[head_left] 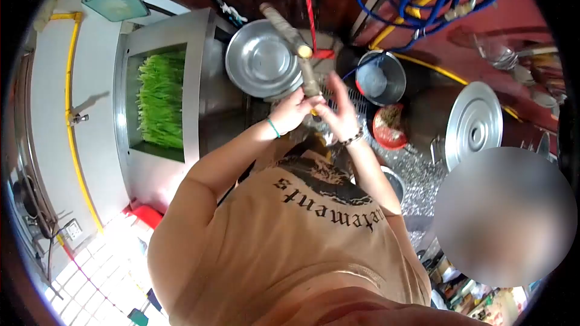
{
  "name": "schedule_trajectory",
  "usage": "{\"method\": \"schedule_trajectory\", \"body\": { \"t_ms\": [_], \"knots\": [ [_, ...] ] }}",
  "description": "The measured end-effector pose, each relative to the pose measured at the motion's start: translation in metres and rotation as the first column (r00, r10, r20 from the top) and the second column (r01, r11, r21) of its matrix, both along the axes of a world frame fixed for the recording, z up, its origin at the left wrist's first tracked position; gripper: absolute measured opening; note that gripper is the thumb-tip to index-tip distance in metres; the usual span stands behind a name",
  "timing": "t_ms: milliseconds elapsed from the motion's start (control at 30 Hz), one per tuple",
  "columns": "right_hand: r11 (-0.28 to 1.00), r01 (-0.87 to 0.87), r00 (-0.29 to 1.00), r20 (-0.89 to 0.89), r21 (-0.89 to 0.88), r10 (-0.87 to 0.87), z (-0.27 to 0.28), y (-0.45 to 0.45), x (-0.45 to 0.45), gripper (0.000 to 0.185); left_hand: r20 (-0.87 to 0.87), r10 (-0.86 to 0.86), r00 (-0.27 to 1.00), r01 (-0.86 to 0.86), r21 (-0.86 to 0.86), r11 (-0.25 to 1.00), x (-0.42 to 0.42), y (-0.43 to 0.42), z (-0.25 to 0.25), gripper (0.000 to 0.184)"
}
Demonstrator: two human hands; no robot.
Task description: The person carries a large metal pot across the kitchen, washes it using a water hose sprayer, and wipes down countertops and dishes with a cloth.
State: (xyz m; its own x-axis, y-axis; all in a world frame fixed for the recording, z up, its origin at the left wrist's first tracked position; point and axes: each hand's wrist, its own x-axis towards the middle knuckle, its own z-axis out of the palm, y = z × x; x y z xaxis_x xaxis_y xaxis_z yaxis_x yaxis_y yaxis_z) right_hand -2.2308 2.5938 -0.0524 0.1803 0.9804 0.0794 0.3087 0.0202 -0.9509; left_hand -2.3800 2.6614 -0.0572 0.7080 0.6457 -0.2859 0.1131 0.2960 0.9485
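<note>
My left hand point(290, 112), with a green band at the wrist, is closed around the lower end of a long brown stick-like piece point(310, 78). Another brown length point(281, 25) angles up to the left from it, and a pale round end shows where the two meet. Beside it, my right hand point(342, 115), with a beaded bracelet, has its fingers stretched out and slightly blurred. A small yellow thing point(314, 111) shows between the hands; what it is cannot be made out.
A wide metal basin point(263, 59) stands beyond my left hand. Green stalks point(162, 100) fill a steel-framed opening at left. To the right are a metal bucket point(380, 78), a red bowl point(389, 127) and a large round lid point(474, 127). Another person point(504, 217) is at lower right, blurred.
</note>
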Motion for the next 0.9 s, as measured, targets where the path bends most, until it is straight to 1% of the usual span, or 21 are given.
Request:
{"method": "schedule_trajectory", "body": {
  "t_ms": [33,100,133,167,233,267,333,400,433,467,500,567,600,633,700,733,767,800,833,867,900],
  "knots": [
    [0.996,-0.092,0.99,0.111,-0.006,0.092,-0.008,0.002,-0.009,0.071,0.028,0.09,0.996,-0.083,-0.177,0.981,-0.003,0.013,0.028,0.022],
    [0.997,-0.064,0.962,-0.263,0.031,0.07,0.008,0.02,-0.041,0.061,0.094,0.216,0.972,-0.177,-0.316,0.932,-0.01,0.041,0.059,0.021],
    [0.971,-0.041,0.946,-0.322,-0.236,-0.039,0.018,0.031,-0.046,0.056,0.186,0.191,0.964,-0.137,-0.268,0.954,-0.014,0.057,0.061,0.023],
    [0.992,0.108,0.993,-0.046,-0.07,-0.111,0.034,0.047,-0.054,0.051,0.215,0.175,0.961,-0.134,-0.194,0.972,-0.016,0.074,0.066,0.026],
    [0.929,0.262,0.939,0.152,0.259,-0.308,0.056,0.084,-0.06,0.041,0.251,0.176,0.952,-0.139,-0.161,0.977,-0.017,0.107,0.084,0.029],
    [0.913,0.314,0.921,0.149,0.261,-0.36,0.068,0.099,-0.058,0.036,0.359,0.105,0.927,-0.035,-0.197,0.98,-0.018,0.128,0.093,0.031],
    [0.892,0.355,0.908,0.124,0.278,-0.4,0.1,0.131,-0.049,0.035,0.463,0.133,0.876,-0.017,-0.247,0.969,-0.008,0.154,0.124,0.031],
    [0.83,0.36,0.85,0.217,0.427,-0.48,0.124,0.163,-0.037,0.033,0.596,0.103,0.796,0.054,-0.24,0.969,0.009,0.187,0.15,0.028],
    [0.824,0.411,0.817,0.244,0.389,-0.523,0.143,0.176,-0.03,0.032,0.66,0.086,0.747,0.093,-0.231,0.968,0.021,0.202,0.163,0.027],
    [0.755,0.408,0.764,0.261,0.513,-0.59,0.149,0.193,-0.017,0.031,0.696,0.066,0.715,0.138,-0.233,0.963,0.035,0.215,0.179,0.025],
    [0.724,0.437,0.741,0.242,0.533,-0.626,0.17,0.204,-0.012,0.03,0.727,0.051,0.684,0.178,-0.234,0.956,0.049,0.228,0.19,0.023],
    [0.633,0.454,0.677,0.219,0.627,-0.703,0.181,0.236,0.02,0.03,0.764,0.058,0.642,0.102,-0.161,0.982,0.084,0.248,0.202,0.021],
    [0.628,0.465,0.673,0.212,0.624,-0.709,0.189,0.249,0.037,0.03,0.704,0.067,0.707,0.032,-0.127,0.991,0.087,0.252,0.211,0.022],
    [0.592,0.449,0.612,0.252,0.669,-0.75,0.192,0.264,0.057,0.03,0.602,-0.013,0.798,-0.044,0.08,0.996,0.097,0.264,0.202,0.035],
    [0.594,0.469,0.531,0.329,0.653,-0.781,0.198,0.288,0.084,0.03,0.349,0.033,0.936,-0.172,0.375,0.911,0.093,0.253,0.172,0.049],
    [0.598,0.465,0.537,0.329,0.653,-0.776,0.195,0.298,0.099,0.03,0.212,-0.09,0.973,0.001,0.386,0.922,0.084,0.248,0.144,0.061],
    [0.682,0.466,0.505,0.464,0.563,-0.728,0.188,0.306,0.117,0.03,0.135,-0.108,0.985,0.044,0.407,0.913,0.064,0.234,0.133,0.062],
    [0.752,0.47,0.472,0.588,0.462,-0.657,0.178,0.315,0.135,0.03,0.07,-0.128,0.989,0.095,0.36,0.928,0.047,0.226,0.113,0.062],
    [0.776,0.438,0.494,0.6,0.454,-0.629,0.157,0.323,0.155,0.03,0.052,-0.084,0.995,0.065,0.288,0.955,0.031,0.22,0.09,0.059],
    [0.772,0.477,0.518,0.575,0.42,-0.633,0.142,0.326,0.165,0.031,-0.005,-0.036,0.999,0.036,0.264,0.964,0.014,0.218,0.06,0.056],
    [0.769,0.512,0.544,0.548,0.383,-0.635,0.13,0.33,0.173,0.032,0.01,-0.007,1.0,0.004,0.217,0.976,-0.002,0.217,0.015,0.053]
  ]
}}
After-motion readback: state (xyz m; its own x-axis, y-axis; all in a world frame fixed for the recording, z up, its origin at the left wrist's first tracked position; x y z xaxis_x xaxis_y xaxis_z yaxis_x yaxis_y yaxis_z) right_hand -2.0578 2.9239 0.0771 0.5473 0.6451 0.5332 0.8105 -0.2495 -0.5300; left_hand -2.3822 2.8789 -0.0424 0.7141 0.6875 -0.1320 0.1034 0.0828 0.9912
